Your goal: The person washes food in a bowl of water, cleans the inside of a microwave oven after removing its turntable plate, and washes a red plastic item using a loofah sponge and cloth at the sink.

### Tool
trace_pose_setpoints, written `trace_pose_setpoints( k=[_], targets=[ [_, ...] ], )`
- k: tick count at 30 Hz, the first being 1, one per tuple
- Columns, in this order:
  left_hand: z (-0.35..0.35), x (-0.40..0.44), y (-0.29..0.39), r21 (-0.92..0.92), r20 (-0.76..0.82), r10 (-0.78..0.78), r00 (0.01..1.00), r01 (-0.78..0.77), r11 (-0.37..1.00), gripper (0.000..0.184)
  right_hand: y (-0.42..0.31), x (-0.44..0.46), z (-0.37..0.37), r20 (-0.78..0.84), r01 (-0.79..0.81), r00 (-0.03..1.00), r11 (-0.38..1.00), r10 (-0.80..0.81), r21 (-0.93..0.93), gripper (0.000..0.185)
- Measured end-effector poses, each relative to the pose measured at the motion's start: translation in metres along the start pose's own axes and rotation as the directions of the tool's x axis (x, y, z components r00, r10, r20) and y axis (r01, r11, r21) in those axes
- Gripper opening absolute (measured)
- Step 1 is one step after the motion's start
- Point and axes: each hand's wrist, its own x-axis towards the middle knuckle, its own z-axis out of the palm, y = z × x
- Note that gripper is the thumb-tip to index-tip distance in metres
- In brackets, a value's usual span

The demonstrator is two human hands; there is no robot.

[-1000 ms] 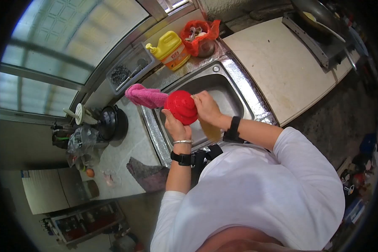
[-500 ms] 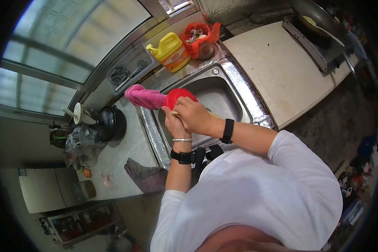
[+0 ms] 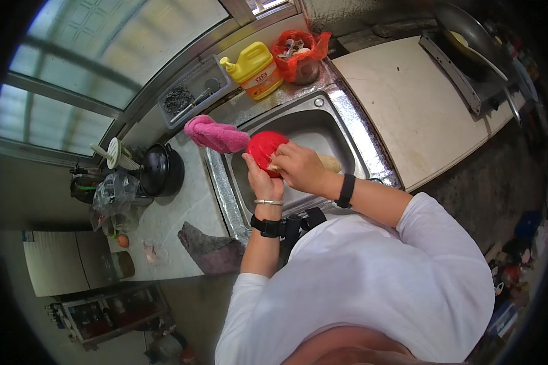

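Note:
Over the sink (image 3: 313, 125), my left hand (image 3: 264, 183) holds a round red object (image 3: 266, 148) from below, its fingers round the near side. My right hand (image 3: 301, 168) presses on the red object with bent fingers. It grips a tan, spongy-looking piece (image 3: 330, 163) that sticks out beyond the hand toward the sink's right side. A pink cloth (image 3: 216, 134) hangs at the sink's left edge, beside the red object. The fingertips of my right hand are partly hidden.
Behind the sink stand a yellow jug (image 3: 255, 70), a red bag (image 3: 299, 56) and a grey tray (image 3: 195, 91) with a scourer. A black pot (image 3: 161, 170) and a dark cloth (image 3: 209, 249) lie left. A wok (image 3: 472, 39) sits at the upper right.
My right hand has moved from the red object's right side across its near face. The tan piece, earlier hanging down below the hand, now points right. The view has shifted slightly.

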Motion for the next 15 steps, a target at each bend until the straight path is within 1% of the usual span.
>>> trace_pose_setpoints(
  k=[1,2,4,5,7,8,9,11,12,14,15],
  targets=[
    [0.002,-0.001,0.000,0.017,0.006,0.041,0.999,-0.041,0.999,0.047,-0.001,0.005,0.000,0.023,-0.039,0.999,0.999,0.039,-0.009,0.013],
    [0.002,0.000,0.000,0.020,0.004,0.039,0.999,-0.039,0.999,0.047,-0.002,0.011,0.000,0.023,-0.043,0.999,0.999,0.043,-0.008,0.013],
    [0.002,0.000,0.002,0.079,0.036,0.061,0.997,-0.064,0.995,0.044,-0.002,0.029,0.000,0.089,-0.137,0.986,0.990,0.139,-0.025,0.016],
    [0.005,-0.002,0.001,0.081,0.037,0.060,0.998,-0.063,0.995,0.044,-0.003,0.038,0.001,0.088,-0.139,0.986,0.990,0.141,-0.025,0.016],
    [0.014,-0.008,-0.001,0.131,-0.056,0.049,0.997,-0.041,0.991,0.043,0.000,0.053,0.003,0.127,-0.305,0.945,0.952,0.302,0.006,0.021],
    [0.013,-0.008,0.000,0.152,-0.036,0.095,0.995,-0.088,0.984,0.041,0.006,0.053,0.006,0.190,-0.349,0.920,0.937,0.342,0.005,0.031],
    [0.013,-0.006,0.001,0.158,-0.024,0.091,0.996,-0.086,0.984,0.041,0.006,0.054,0.006,0.177,-0.353,0.921,0.935,0.347,0.004,0.031],
    [0.011,-0.006,0.002,0.191,0.028,0.144,0.989,-0.146,0.971,0.043,0.006,0.050,0.005,0.110,-0.482,0.870,0.876,0.480,-0.012,0.046],
    [0.012,-0.008,0.003,0.226,0.042,0.154,0.987,-0.159,0.961,0.043,0.009,0.048,0.006,0.120,-0.481,0.869,0.877,0.479,-0.018,0.046],
    [0.008,-0.006,-0.003,0.234,0.030,0.184,0.982,-0.186,0.954,0.042,0.017,0.049,0.010,0.326,-0.649,0.743,0.748,0.585,0.137,0.061],
    [0.008,-0.006,-0.003,0.252,0.033,0.211,0.977,-0.212,0.944,0.042,0.021,0.048,0.013,0.329,-0.648,0.744,0.748,0.581,0.143,0.061]
  ],
)
